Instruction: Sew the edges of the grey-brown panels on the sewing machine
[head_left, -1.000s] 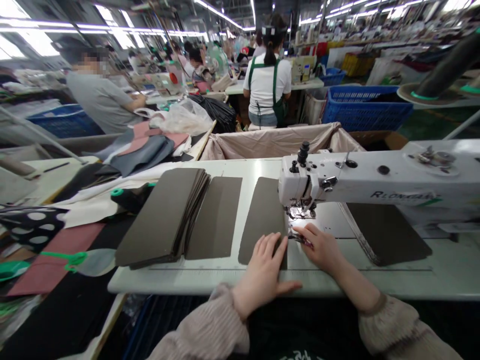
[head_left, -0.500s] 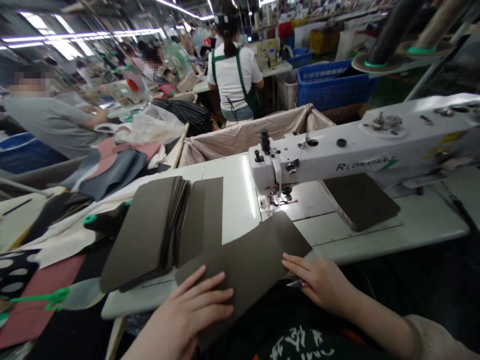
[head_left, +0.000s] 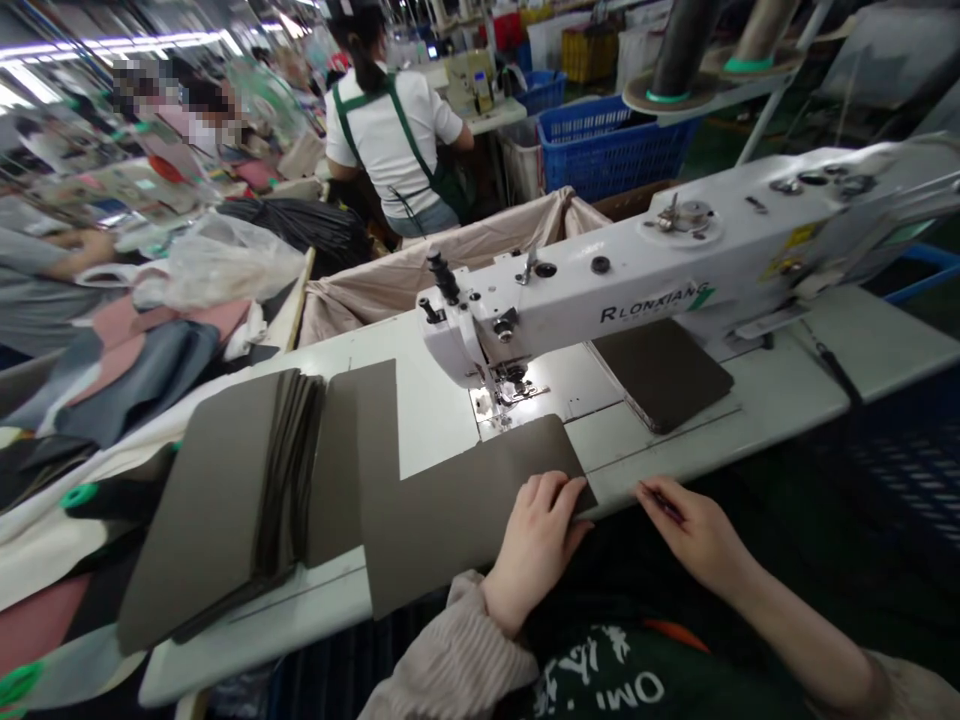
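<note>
A dark brown flat panel (head_left: pixel 450 510) lies across the front of the sewing table, its far right corner just in front of the machine's needle area (head_left: pixel 504 398). My left hand (head_left: pixel 536 535) grips the panel's right edge, fingers on top and thumb below. Apart from the panel, to the right at the table's front edge, my right hand (head_left: pixel 694 525) is closed around a small, dark purplish tool (head_left: pixel 670 508), mostly hidden by the fingers. A thick stack of similar brown panels (head_left: pixel 202 490) leans at the left, with another brown piece (head_left: pixel 337 460) beside it.
The white sewing machine (head_left: pixel 600 270) spans the table's right half. Beneath its arm lies a small pile of brown panels (head_left: pixel 660 370). A cloth-lined bin (head_left: pixel 450 265) stands behind the table. Fabric scraps (head_left: pixel 150 360) and a thread cone (head_left: pixel 112 500) are at left. A co-worker (head_left: pixel 397 130) sits ahead.
My left hand has moved right across the panel to its right edge. My right hand has come off the panel, moving right with the small tool. The view has shifted right.
</note>
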